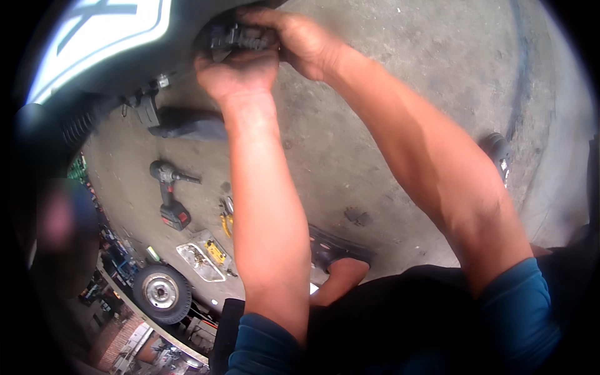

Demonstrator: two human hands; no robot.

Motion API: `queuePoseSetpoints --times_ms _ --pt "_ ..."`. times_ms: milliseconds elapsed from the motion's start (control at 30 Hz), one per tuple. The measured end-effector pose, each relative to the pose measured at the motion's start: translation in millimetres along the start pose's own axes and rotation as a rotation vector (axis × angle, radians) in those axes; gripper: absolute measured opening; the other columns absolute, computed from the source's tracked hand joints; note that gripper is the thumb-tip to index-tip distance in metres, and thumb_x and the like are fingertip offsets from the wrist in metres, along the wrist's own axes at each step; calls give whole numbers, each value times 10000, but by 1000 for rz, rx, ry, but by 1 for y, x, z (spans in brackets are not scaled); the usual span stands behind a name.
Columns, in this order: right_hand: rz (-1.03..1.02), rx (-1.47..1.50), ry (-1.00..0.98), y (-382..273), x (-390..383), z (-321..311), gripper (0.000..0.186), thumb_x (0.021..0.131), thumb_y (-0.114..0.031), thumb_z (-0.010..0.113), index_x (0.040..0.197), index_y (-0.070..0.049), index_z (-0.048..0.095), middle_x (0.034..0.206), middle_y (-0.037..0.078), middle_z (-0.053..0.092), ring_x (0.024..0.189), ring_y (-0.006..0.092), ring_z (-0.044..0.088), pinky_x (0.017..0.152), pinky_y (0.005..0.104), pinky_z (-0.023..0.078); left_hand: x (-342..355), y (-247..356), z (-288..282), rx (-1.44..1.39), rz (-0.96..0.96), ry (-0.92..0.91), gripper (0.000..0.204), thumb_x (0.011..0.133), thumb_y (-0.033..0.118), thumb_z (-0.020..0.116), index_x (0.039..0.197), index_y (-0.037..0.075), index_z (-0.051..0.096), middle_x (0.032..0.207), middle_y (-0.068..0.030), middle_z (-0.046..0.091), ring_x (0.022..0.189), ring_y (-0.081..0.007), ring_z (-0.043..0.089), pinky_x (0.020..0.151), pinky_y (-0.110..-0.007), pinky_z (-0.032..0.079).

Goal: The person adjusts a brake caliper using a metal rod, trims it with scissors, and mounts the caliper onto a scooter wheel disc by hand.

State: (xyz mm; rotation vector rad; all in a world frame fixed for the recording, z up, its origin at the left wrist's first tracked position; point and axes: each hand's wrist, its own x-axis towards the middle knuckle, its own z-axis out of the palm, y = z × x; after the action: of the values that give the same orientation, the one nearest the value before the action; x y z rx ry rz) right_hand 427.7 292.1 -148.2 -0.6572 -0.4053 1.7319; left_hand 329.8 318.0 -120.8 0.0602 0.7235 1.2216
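Observation:
At the top of the head view, both my hands are at a dark part with shiny metal fittings (pixel 240 41), beside the dark lower side of a vehicle body (pixel 187 31). My left hand (pixel 240 75) cups the part from below, palm up, its fingers curled partly out of sight. From the right, my right hand (pixel 300 39) grips the part's upper side with bent fingers. The kind of part cannot be made out; it is shadowed and blurred. A dark curved piece (pixel 190 124) juts out below the vehicle, left of my left wrist.
On the concrete floor (pixel 375 169) lie a cordless impact wrench (pixel 170 195), yellow-handled pliers (pixel 225 217) and a metal tray (pixel 201 265) of small parts. A wheel (pixel 161 292) lies lower left. A person (pixel 62 219) is at the left edge. A dark shoe (pixel 497 155) shows at right.

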Motion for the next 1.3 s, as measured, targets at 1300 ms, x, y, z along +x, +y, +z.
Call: queuePoseSetpoints --times_ms 1300 --pt "-179 272 34 31 29 8 330 847 -243 598 1104 -53 679 1095 80 670 1025 199 587 861 342 455 -30 9 -61 1299 772 341 370 857 135 614 1154 -65 518 1025 -162 617 879 -260 607 755 -359 491"
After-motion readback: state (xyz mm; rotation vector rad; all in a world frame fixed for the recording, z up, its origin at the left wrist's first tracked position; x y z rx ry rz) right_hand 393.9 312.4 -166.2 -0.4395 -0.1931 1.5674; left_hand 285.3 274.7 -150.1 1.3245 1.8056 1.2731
